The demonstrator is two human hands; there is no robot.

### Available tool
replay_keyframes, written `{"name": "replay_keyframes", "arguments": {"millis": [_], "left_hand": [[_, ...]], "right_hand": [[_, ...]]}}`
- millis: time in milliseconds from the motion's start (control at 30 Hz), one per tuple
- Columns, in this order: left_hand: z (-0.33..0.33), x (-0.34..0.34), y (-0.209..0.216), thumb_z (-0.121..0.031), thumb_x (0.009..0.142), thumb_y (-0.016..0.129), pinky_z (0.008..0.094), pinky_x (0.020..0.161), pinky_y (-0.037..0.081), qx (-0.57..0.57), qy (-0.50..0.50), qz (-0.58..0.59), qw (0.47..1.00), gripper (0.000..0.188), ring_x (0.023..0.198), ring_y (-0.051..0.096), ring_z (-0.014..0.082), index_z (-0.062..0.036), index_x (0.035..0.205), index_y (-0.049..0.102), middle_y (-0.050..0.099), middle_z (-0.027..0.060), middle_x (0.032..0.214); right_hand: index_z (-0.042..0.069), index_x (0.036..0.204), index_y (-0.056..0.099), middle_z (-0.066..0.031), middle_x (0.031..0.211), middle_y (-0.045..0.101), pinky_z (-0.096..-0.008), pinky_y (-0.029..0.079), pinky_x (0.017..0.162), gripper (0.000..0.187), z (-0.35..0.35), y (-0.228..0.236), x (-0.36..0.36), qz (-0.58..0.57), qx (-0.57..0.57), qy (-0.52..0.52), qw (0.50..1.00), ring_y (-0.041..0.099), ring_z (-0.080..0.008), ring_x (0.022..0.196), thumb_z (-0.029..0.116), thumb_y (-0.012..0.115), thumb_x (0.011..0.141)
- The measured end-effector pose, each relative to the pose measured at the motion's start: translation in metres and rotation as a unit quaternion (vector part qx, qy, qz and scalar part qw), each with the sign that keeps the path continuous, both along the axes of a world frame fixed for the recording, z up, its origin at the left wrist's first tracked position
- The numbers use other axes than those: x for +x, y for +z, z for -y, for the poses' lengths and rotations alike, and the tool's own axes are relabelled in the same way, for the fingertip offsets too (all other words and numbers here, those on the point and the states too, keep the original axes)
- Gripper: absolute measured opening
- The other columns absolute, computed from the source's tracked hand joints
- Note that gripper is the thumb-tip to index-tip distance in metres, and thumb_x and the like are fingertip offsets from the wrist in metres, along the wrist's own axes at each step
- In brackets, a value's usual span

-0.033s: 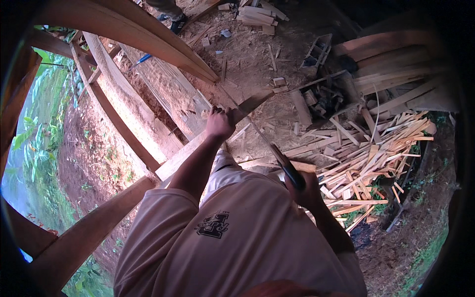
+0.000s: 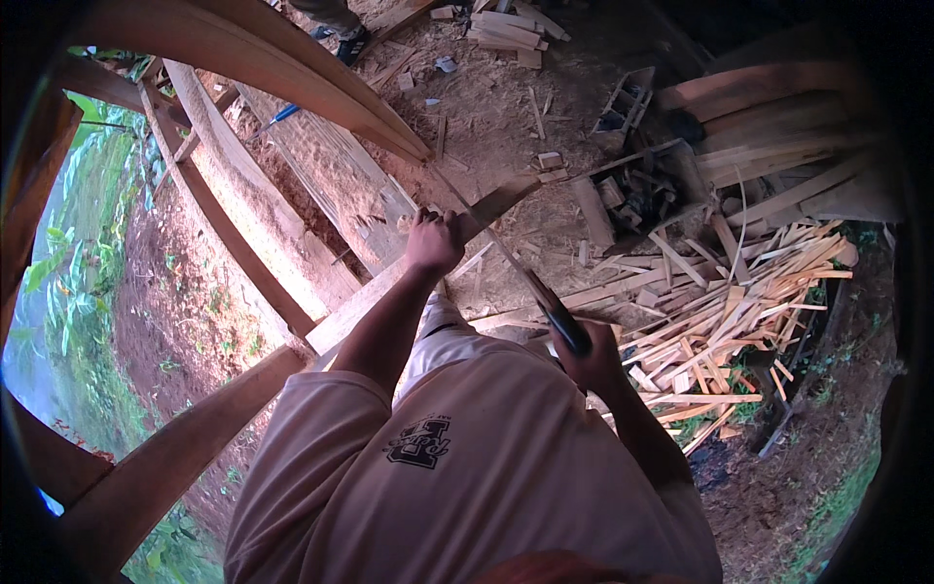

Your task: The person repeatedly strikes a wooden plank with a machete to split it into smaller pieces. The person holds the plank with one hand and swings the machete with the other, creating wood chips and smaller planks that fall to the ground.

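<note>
The right hand [image 2: 593, 360], its grip wrapped around the saw [image 2: 569, 331], has moved slightly forward, probably a cutting stroke; the left hand [image 2: 435, 241] clasps the board [image 2: 503, 200]

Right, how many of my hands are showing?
2: your left hand is on the wooden board, and your right hand grips the saw by its dark handle.

At lower centre, a shirt [image 2: 467, 496] is showing pinkish white with a dark emblem [image 2: 418, 445]. Right of centre, a saw handle [image 2: 569, 329] is appearing black. The plank [image 2: 341, 326] left of centre is looking pale tan; wood strips [image 2: 730, 336] at right are showing yellow-orange, and leaves [image 2: 73, 282] at far left are showing green.
</note>
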State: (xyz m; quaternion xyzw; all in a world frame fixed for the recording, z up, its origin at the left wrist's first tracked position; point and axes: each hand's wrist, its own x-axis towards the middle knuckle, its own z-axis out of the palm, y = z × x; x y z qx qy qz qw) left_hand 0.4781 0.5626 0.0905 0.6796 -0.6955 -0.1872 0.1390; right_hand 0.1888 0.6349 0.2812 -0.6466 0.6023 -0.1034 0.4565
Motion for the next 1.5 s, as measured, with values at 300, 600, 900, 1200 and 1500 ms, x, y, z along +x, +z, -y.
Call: {"name": "replay_keyframes", "arguments": {"millis": [300,600,900,1200,1500], "left_hand": [[0.001,-0.001,-0.01,-0.019,0.089,0.056,0.044,0.108,0.041,0.013,0.021,0.035,0.999,0.022,0.097,0.069,0.0344,-0.0034,0.1,0.065,0.073,0.0201,0.088],[-0.001,0.0,-0.014,-0.019,0.088,0.056,0.0441,0.108,0.04,-0.003,0.022,0.021,1.0,0.023,0.096,0.07,0.0338,-0.003,0.102,0.065,0.073,0.0198,0.087],[-0.002,0.0,-0.013,-0.019,0.087,0.055,0.0452,0.104,0.041,0.015,-0.023,0.037,0.999,0.024,0.098,0.068,0.0348,-0.0023,0.101,0.065,0.072,0.0205,0.089],[0.001,-0.003,-0.008,-0.019,0.088,0.056,0.0438,0.106,0.041,0.02,0.006,0.022,1.0,0.021,0.098,0.069,0.0336,-0.0048,0.101,0.065,0.073,0.0196,0.091],[-0.001,0.001,-0.012,-0.019,0.087,0.056,0.0446,0.107,0.04,0.024,0.002,0.029,0.999,0.025,0.099,0.069,0.0335,-0.0042,0.105,0.065,0.073,0.0196,0.092]], "right_hand": [[-0.001,0.08,0.066,-0.0182,0.064,0.063,-0.0431,0.049,0.061,0.031,0.036,-0.046,0.036,0.02,-0.018,0.021,0.999,0.065,-0.0313,0.061,0.025,0.077,0.09],[0.002,0.075,0.062,-0.006,0.058,0.05,-0.0359,0.039,0.053,0.03,-0.025,0.098,-0.03,-0.012,0.021,0.005,1.0,0.047,-0.0125,0.054,0.023,0.078,0.09],[0.0,0.073,0.06,-0.0102,0.057,0.053,-0.0397,0.043,0.054,0.031,0.035,-0.036,0.042,0.039,-0.064,-0.002,0.997,0.052,-0.0176,0.053,0.02,0.074,0.092],[-0.001,0.077,0.064,-0.0155,0.063,0.06,-0.0419,0.047,0.058,0.031,0.007,-0.035,0.03,0.032,-0.077,-0.019,0.996,0.06,-0.0269,0.059,0.024,0.077,0.09],[-0.003,0.081,0.066,-0.0192,0.068,0.065,-0.042,0.049,0.059,0.03,-0.019,0.106,-0.016,-0.05,0.074,0.021,0.996,0.066,-0.0254,0.06,0.025,0.076,0.09]]}}
